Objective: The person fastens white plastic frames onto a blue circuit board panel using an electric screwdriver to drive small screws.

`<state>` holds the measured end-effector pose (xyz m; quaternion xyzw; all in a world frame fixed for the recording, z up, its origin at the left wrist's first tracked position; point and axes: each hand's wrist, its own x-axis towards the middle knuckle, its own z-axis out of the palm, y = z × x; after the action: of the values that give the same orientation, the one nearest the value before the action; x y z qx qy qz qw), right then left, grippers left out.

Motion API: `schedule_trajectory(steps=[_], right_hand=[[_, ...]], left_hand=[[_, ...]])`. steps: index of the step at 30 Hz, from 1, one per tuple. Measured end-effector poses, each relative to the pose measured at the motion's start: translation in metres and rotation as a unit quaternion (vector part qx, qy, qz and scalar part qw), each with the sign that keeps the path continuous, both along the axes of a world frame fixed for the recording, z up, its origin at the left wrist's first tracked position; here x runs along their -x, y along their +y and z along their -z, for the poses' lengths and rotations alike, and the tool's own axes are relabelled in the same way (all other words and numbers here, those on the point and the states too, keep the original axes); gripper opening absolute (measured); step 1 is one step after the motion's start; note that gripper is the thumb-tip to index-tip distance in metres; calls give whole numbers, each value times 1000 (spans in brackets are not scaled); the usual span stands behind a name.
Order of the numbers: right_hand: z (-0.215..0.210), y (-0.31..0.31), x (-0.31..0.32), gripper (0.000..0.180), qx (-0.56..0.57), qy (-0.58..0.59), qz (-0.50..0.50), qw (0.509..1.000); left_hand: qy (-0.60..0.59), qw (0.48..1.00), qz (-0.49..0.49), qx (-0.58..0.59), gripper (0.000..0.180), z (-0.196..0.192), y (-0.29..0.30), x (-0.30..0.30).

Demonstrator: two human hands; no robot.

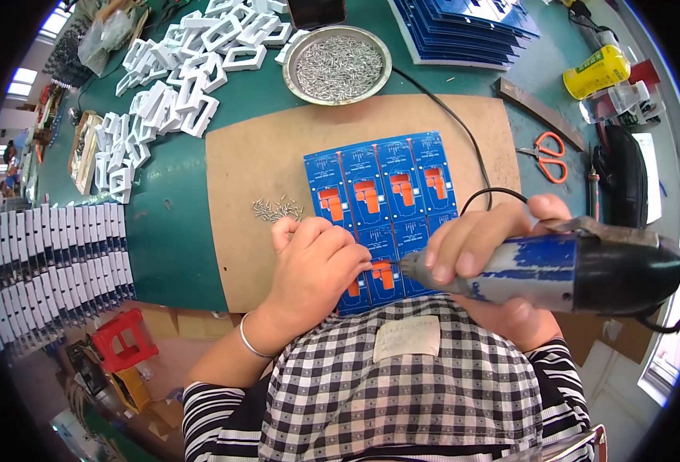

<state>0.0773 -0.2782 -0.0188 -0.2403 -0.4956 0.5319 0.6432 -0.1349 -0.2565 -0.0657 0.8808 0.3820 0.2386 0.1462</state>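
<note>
In my right hand (pixel 475 242) I grip an electric screwdriver (pixel 544 266) with a scuffed blue and grey body and a black end. Its thin bit points left, over the lower part of a blue circuit board panel (pixel 365 175) with orange-filled cutouts. Close to the bit's tip, my left hand (pixel 309 262) has its fingers pinched together above the board. Whatever lies between those fingertips is hidden. Beside the left hand, a small heap of loose screws (pixel 277 209) rests on the brown work sheet (pixel 251 165) under the panel.
A metal bowl of screws (pixel 288 83) stands beyond the sheet. White plastic frames (pixel 201 73) pile up far left; stacked blue panels (pixel 463 38) sit far right. Orange-handled scissors (pixel 552 158), a metal bar (pixel 540 114) and a yellow bottle (pixel 598 71) lie right. A black cable (pixel 463 127) crosses the sheet.
</note>
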Motion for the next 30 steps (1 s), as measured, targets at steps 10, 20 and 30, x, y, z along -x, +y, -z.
schedule_trajectory(steps=[10,20,30], right_hand=[[5,7,18,71,10,-65,-56,996],[-4,19,28,65,-89,-188,-99,973],[-6,14,49,73,-90,-171,-102,976]], left_hand=[[-74,997,-7,-6,17,17,-1,5],[-100,995,-3,27,22,14,1,16],[-40,983,-165,-62,18,-7,19,77]])
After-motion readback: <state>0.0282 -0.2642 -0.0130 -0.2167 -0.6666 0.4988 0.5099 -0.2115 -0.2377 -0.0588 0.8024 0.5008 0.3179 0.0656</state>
